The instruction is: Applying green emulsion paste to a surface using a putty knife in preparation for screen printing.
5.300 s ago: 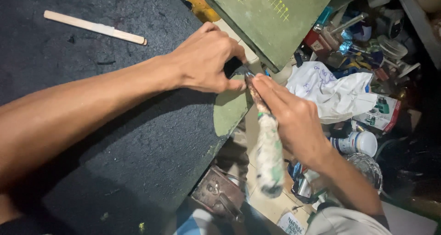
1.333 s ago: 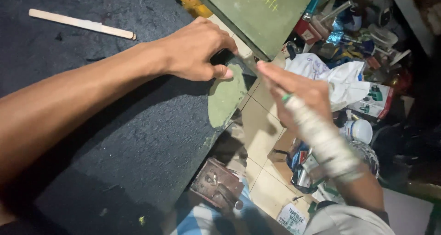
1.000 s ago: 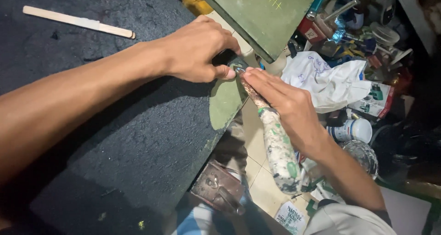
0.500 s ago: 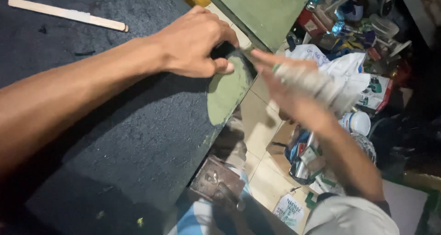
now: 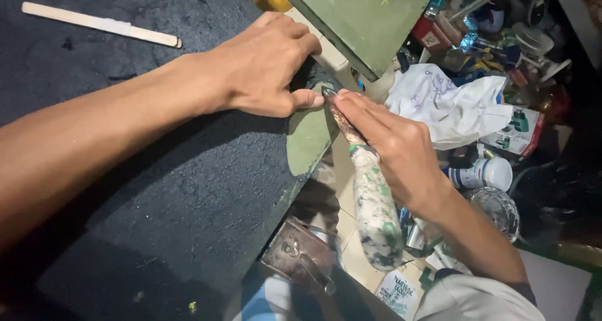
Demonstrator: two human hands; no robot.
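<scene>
1. The left hand lies knuckles up on the dark work surface, fingers curled, thumb pressing down on the green piece at the surface's edge.
2. The right hand grips a paint-spattered tool, fingers closed round its shaft, index finger laid along it.
3. The tool's tip meets the green piece just beside the left thumb; its handle points toward 6 o'clock.
4. A pale wooden stick lies at 10 o'clock, well apart.
5. A white crumpled cloth sits at 3 o'clock of the hands.

Your left hand presses the mat; the tool lies just right of its fingertips, the stick far left.
</scene>
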